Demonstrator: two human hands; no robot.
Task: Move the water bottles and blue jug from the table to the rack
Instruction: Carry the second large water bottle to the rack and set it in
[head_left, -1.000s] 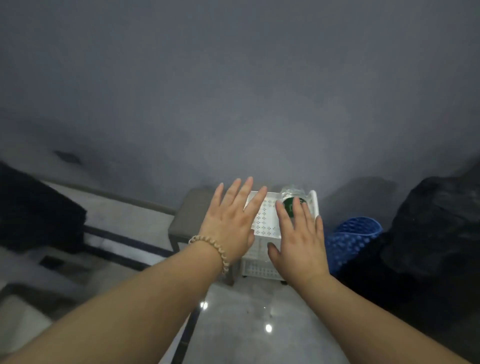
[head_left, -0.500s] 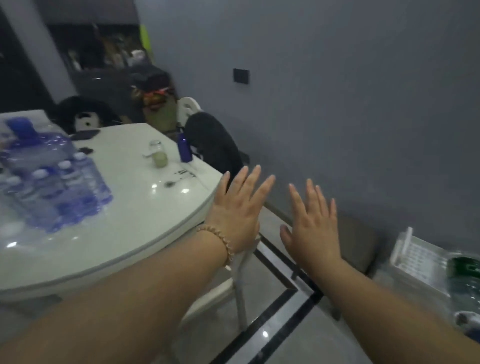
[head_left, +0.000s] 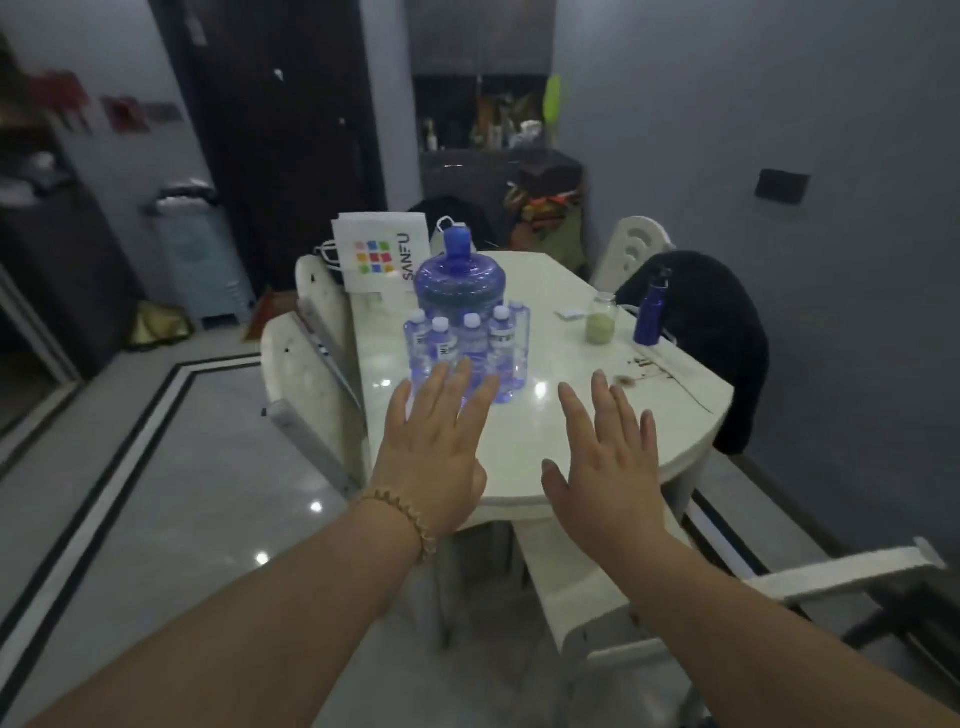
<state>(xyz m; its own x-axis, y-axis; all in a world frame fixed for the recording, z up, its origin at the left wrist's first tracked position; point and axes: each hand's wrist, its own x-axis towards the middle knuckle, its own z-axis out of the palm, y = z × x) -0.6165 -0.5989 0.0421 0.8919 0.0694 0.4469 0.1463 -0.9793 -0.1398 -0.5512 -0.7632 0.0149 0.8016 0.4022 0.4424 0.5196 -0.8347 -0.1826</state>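
On the white table the small water bottles stand bunched just in front of the blue jug, and our left hand and right hand are both empty with straight fingers, so we should wrap one bottle snugly before lifting

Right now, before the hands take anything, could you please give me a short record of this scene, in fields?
left hand: open, fingers straight, holds nothing, in front of the water bottles
right hand: open, holds nothing, over the table
water bottles: several, upright, clustered on the table
blue jug: upright, directly behind the bottles
rack: not in view
other things: jar and dark blue flask near the right edge; white bag at the far end
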